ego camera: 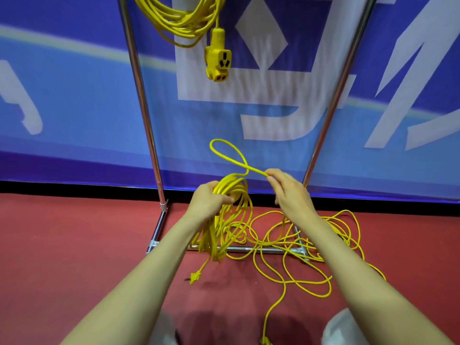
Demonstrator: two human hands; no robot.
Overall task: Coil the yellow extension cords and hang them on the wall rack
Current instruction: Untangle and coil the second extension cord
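We look down on a red floor (74, 245). The rack's chrome base (251, 250) rests on it: a long bar with a short foot at each end. Loose yellow cord (308, 283) sprawls over the floor in tangled loops and crosses the base at its right corner. One strand runs toward us to a plug (265, 341) at the bottom edge of our view.
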